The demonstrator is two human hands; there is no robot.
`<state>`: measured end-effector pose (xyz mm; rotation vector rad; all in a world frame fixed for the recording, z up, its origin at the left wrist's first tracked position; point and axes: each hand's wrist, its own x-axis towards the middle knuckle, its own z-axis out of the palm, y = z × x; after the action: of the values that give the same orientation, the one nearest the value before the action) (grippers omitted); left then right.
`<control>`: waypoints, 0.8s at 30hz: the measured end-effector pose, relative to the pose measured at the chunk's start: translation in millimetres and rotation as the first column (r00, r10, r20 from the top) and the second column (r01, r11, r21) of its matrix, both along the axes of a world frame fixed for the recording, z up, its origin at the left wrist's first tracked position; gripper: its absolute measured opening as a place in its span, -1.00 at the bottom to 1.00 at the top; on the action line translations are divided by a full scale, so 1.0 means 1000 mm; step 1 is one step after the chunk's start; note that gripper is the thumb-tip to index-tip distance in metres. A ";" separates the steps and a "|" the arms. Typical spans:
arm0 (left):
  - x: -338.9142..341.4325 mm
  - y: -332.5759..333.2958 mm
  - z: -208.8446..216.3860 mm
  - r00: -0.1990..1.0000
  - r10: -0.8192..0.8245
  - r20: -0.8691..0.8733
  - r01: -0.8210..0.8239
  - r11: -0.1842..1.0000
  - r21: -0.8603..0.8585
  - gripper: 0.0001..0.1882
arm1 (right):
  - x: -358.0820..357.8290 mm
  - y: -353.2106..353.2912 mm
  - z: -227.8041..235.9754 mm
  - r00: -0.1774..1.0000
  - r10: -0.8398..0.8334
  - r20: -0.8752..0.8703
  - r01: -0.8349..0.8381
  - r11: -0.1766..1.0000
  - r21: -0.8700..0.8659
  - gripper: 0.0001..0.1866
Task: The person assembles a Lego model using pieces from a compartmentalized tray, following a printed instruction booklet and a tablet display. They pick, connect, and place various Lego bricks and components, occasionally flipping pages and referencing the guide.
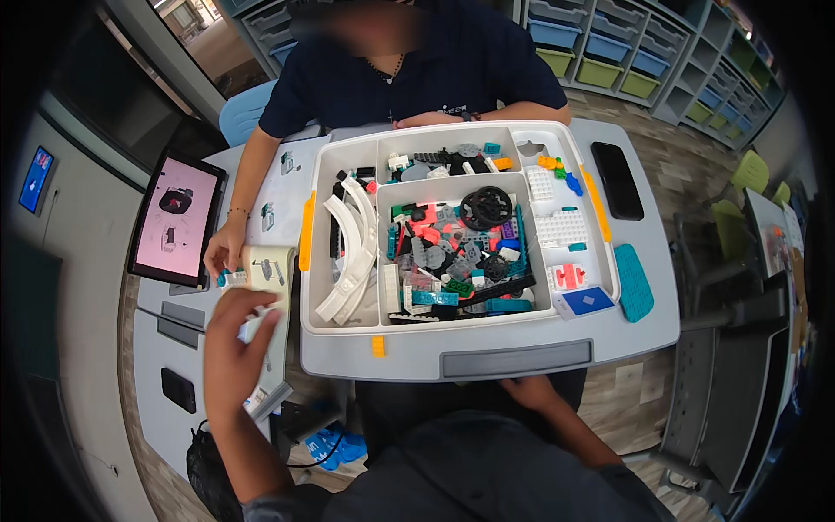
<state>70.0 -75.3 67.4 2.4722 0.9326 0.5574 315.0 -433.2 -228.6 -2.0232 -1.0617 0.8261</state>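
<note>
My left hand is shut on a page of an instruction booklet that lies at the table's left front, just left of a big white sorting tray. The page curls upward above my fingers. Beside the booklet's top edge, the hand of a person seated opposite touches a small blue-and-white brick assembly. My right hand rests low by my lap, under the tray's front edge. Its fingers are partly hidden.
The tray's compartments hold white curved pieces, a black wheel and several mixed coloured bricks. A tablet showing a pink screen stands at the left. A black phone and a teal plate lie right of the tray.
</note>
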 end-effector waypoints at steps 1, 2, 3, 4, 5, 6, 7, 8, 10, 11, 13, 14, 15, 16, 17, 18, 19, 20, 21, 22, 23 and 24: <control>0.030 -0.011 0.010 0.993 -0.121 0.016 0.121 0.992 -0.035 -0.84 | 0.002 0.001 -0.002 1.000 -0.002 0.002 0.002 1.000 0.028 -0.57; 0.060 -0.011 0.007 0.972 -0.237 0.005 0.237 0.971 0.018 -0.83 | 0.003 -0.002 -0.006 1.000 -0.025 0.012 0.024 0.998 0.054 -0.58; 0.087 -0.010 0.008 0.950 -0.312 -0.026 0.312 0.950 0.006 -0.83 | 0.005 -0.003 -0.009 0.999 -0.034 0.013 0.033 0.996 0.082 -0.59; 0.111 -0.006 0.008 0.936 -0.346 -0.067 0.350 0.935 0.063 -0.84 | 0.012 0.001 -0.017 0.998 -0.034 0.053 0.028 0.993 0.118 -0.59; 0.133 -0.003 0.009 0.917 -0.381 -0.116 0.393 0.913 0.106 -0.85 | 0.015 0.001 -0.025 0.996 -0.040 0.084 0.027 0.989 0.145 -0.59; 0.147 0.002 0.006 0.922 -0.360 -0.142 0.378 0.917 0.129 -0.83 | 0.016 -0.001 -0.032 0.993 -0.032 0.112 0.014 0.987 0.158 -0.60; 0.160 0.007 0.004 0.925 -0.341 -0.168 0.366 0.918 0.153 -0.82 | 0.021 -0.005 -0.039 1.000 -0.002 -0.012 0.002 1.000 0.012 -0.60; 0.175 0.009 0.001 0.921 -0.337 -0.194 0.371 0.913 0.173 -0.80 | 0.023 -0.010 -0.046 1.000 -0.014 -0.023 0.014 1.000 -0.001 -0.59; 0.192 0.013 -0.010 0.867 -0.401 -0.296 0.445 0.890 0.101 -0.66 | 0.024 -0.018 -0.055 1.000 -0.017 -0.026 0.017 1.000 -0.005 -0.58; 0.197 0.014 -0.016 0.832 -0.435 -0.345 0.482 0.874 0.060 -0.58 | 0.023 -0.021 -0.055 1.000 -0.023 -0.018 0.023 1.000 0.011 -0.57; 0.198 0.010 -0.024 0.733 -0.572 -0.368 0.567 0.813 -0.134 -0.42 | 0.021 -0.021 -0.057 0.998 -0.039 0.047 0.033 0.992 0.120 -0.56; 0.196 0.008 -0.027 0.679 -0.636 -0.367 0.597 0.769 -0.229 -0.34 | 0.020 -0.021 -0.058 0.996 -0.069 -0.055 0.077 0.985 0.154 -0.56; 0.190 0.006 -0.034 0.636 -0.640 -0.430 0.635 0.751 -0.180 -0.21 | 0.020 -0.020 -0.059 0.983 -0.098 -0.156 0.126 0.975 0.183 -0.57; 0.182 0.003 -0.036 0.643 -0.620 -0.449 0.631 0.761 -0.148 -0.21 | 0.018 -0.018 -0.060 0.960 -0.111 -0.258 0.167 0.964 0.205 -0.58; 0.182 -0.001 -0.038 0.640 -0.615 -0.461 0.645 0.756 -0.112 -0.21 | 0.019 -0.019 -0.058 0.943 -0.136 -0.305 0.208 0.954 0.217 -0.58; 0.183 -0.004 -0.037 0.639 -0.607 -0.472 0.657 0.750 -0.076 -0.21 | 0.019 -0.020 -0.057 0.934 -0.150 -0.323 0.225 0.951 0.211 -0.58; 0.188 -0.001 -0.030 0.629 -0.628 -0.459 0.606 0.765 -0.216 -0.25 | 0.019 -0.018 -0.057 0.930 -0.165 -0.327 0.241 0.949 0.206 -0.58; 0.187 0.001 -0.028 0.661 -0.614 -0.431 0.587 0.781 -0.213 -0.27 | 0.019 -0.013 -0.055 0.938 -0.163 -0.308 0.232 0.951 0.203 -0.58; 0.185 0.002 -0.028 0.693 -0.597 -0.404 0.565 0.798 -0.210 -0.28 | 0.019 -0.011 -0.052 0.943 -0.161 -0.291 0.222 0.957 0.189 -0.58; 0.181 0.005 -0.029 0.726 -0.576 -0.376 0.539 0.816 -0.207 -0.30 | 0.020 -0.009 -0.050 0.950 -0.162 -0.269 0.215 0.960 0.182 -0.59; 0.176 0.007 -0.033 0.752 -0.593 -0.286 0.583 0.802 -0.130 -0.34 | 0.020 -0.011 -0.046 0.958 -0.162 -0.238 0.204 0.966 0.161 -0.59; 0.173 0.011 -0.031 0.776 -0.582 -0.242 0.574 0.811 -0.110 -0.35 | 0.022 -0.009 -0.042 0.963 -0.164 -0.214 0.198 0.969 0.148 -0.59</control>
<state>243.1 -63.9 36.3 2.6566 0.2076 -0.0039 336.7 -442.7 -270.6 -1.8215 -0.7915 0.7967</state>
